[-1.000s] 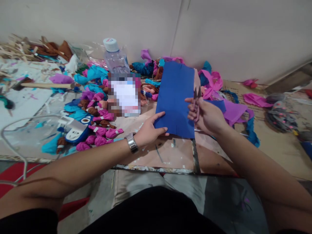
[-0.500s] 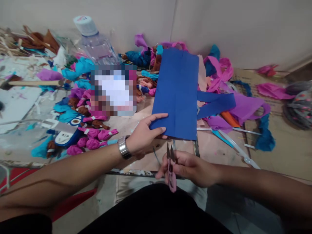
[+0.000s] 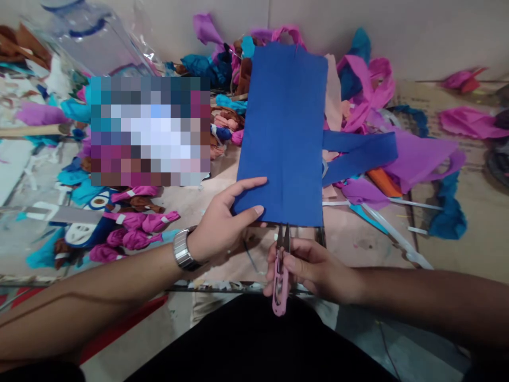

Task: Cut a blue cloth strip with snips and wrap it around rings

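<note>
Head view, right grip (image 3: 306, 265): closed around the pink snips (image 3: 283, 278), blades pointing away from the body and slightly parted. Left grip (image 3: 217, 225): pinching the near left corner of the blue sheet (image 3: 284, 122), thumb and forefinger on its face, remaining fingers mostly out of sight.

Sheet location: directly ahead of the right grip, extending away from it, largely flat. Blade tips stand at its near edge; whether they straddle that edge cannot be told. A faint crease (image 3: 282, 185) runs up the sheet from about where the tips are.

Surroundings: blue strip (image 3: 360, 154) ahead and to the right of the right grip, close against the sheet; pink bundles (image 3: 137, 239) left of the left grip; bare surface (image 3: 344, 231) just right of the right grip.

Working judgement: seat the edge well between the blades before squeezing. Align the blades with the crease and make short, even closures, since blades of this type likely take small bites. Left grip should hold the corner taut, thumb clear of the blade line. Main risks: thin material bunching or folding between the blades, and the strip being caught if the line drifts right.
</note>
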Action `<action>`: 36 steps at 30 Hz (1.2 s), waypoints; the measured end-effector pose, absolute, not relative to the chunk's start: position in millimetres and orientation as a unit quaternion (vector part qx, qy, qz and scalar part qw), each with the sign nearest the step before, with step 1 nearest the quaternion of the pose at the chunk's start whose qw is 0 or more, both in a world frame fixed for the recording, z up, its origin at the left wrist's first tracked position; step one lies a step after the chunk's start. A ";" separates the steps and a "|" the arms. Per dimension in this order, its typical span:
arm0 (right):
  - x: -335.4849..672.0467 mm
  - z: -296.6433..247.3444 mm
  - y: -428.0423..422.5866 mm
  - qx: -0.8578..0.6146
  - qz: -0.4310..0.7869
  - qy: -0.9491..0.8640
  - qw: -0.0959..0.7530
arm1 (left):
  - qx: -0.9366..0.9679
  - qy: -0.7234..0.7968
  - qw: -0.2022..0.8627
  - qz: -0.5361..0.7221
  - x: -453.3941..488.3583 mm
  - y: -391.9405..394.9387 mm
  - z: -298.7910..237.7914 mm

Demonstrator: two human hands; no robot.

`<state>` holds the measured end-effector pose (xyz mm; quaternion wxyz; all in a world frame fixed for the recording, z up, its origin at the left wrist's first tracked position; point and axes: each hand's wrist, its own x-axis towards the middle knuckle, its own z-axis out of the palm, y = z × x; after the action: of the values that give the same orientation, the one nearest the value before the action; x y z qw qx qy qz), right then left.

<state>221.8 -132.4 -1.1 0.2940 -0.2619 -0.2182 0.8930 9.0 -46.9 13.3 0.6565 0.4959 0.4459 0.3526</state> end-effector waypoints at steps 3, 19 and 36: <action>221.1 -1.0 -132.6 -0.257 0.896 -0.212 0.292 | 0.514 0.440 0.640 0.364 8.6 -46.1 12.7; 221.8 -3.9 -132.7 -0.252 0.884 -0.246 0.308 | 0.529 0.450 0.631 0.347 8.7 -45.3 14.6; 221.7 -2.5 -136.0 -0.317 0.869 -0.229 0.303 | 0.523 0.432 0.639 0.362 8.4 -43.9 13.7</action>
<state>221.7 -136.0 -2.5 0.3034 -0.3168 -0.2293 0.8689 8.4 -43.9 13.7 0.6392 0.5228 0.4324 0.3621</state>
